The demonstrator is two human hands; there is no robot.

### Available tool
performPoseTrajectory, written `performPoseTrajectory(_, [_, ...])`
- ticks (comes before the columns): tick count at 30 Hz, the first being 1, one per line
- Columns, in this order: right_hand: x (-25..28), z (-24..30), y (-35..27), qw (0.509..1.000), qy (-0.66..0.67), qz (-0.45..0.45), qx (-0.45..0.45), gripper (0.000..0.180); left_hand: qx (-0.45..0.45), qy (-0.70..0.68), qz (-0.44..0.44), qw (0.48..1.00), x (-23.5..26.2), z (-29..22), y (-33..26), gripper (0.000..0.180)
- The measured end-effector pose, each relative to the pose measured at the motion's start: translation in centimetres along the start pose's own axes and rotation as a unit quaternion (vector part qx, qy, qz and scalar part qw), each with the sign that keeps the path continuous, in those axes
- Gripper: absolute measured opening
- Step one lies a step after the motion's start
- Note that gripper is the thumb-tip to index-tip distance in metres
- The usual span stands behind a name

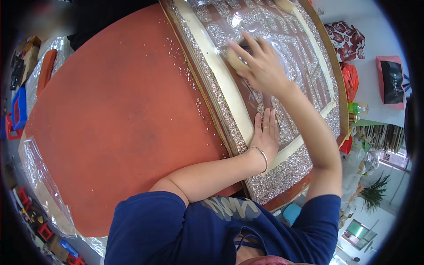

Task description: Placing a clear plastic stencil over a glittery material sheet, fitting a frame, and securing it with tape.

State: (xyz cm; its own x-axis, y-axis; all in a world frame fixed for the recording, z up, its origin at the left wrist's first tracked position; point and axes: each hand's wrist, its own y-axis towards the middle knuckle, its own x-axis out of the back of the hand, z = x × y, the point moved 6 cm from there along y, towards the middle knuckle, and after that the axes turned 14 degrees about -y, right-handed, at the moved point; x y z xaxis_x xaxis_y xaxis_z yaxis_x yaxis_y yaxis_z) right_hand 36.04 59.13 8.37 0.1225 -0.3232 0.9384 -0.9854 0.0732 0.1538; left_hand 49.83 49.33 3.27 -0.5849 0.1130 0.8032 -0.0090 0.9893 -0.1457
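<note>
Two surfaces fill the view: a round table (115, 132) covered in rust-red cloth, and, lying across its right part, a large framed panel (229, 101) with a pale inner border and bands of small glittering stones under clear film. Loose stones (183, 62) lie scattered on the red cloth just beside the panel's left edge. The person, in a dark blue shirt, leans over the near corner of the panel. The left hand (266, 132) lies flat, fingers extended and together, palm pressed on the panel near its lower border; it grasps nothing, and a thin bracelet (262, 155) circles the wrist. The right hand (260, 66) reaches farther up the panel, fingers curled around a small round tan pad (236, 59) held against the film-covered surface. Judged from this posture, the rubbing goes best with even pressure, short overlapping strokes, and the flat hand bracing the panel against sliding.
</note>
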Motion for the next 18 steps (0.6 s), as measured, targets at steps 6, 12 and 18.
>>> performPoseTrajectory(6, [-2.1, -1.5, 3.8, 0.993, -0.016, -0.068, -0.095, 0.074, -0.046, -0.037, -0.006, 0.998, -0.7, 0.6, 0.5, 0.053])
performPoseTrajectory(12, [0.6, -8.0, -14.3, 0.977, 0.0, 0.022, -0.213, 0.073, -0.051, -0.047, -0.01, 0.998, -0.6, 1.1, 0.7, 0.106])
performPoseTrajectory(18, [3.8, -2.6, -22.6, 0.97, 0.049, 0.078, -0.225, 0.075, -0.055, -0.049, 0.05, 0.996, -0.4, 0.7, 1.0, 0.11])
